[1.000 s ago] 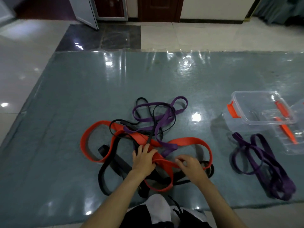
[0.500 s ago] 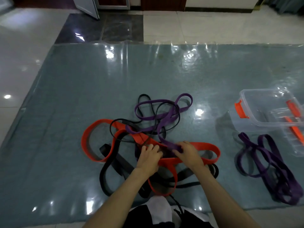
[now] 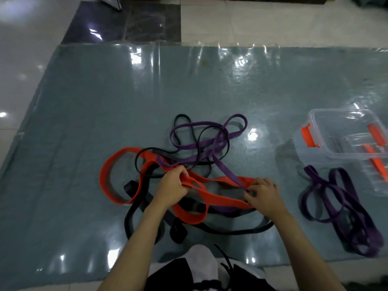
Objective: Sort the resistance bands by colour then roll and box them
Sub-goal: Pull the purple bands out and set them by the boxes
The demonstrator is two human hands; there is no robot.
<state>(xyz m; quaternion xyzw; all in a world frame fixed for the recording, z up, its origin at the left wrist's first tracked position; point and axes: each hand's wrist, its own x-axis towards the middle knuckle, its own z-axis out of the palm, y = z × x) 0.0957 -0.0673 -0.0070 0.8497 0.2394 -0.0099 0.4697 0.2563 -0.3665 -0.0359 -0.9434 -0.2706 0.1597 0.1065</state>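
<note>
My right hand [image 3: 262,196] has its fingers curled, and thumb and fingertips pinch the near end of a purple band [image 3: 225,171], which runs taut up and left from the pinch into the tangle. My left hand [image 3: 171,186] has its fingers curled round a fold of the red band [image 3: 195,215], right where red, purple and black cross. Between the two hands the red band lies in flat loops, one sagging toward me, another stretching far left on the mat [image 3: 84,122]. The black bands [image 3: 144,208] thread under and through it, with one thin length trailing near and right below my right wrist. The purple band's far loops lie beyond both hands. Well apart on the right, a separate pile of purple bands [image 3: 340,208] lies on the mat, just near of a clear plastic box [image 3: 327,143] with orange clips. Its lid [image 3: 375,164] seems to rest against the box's right side.
</note>
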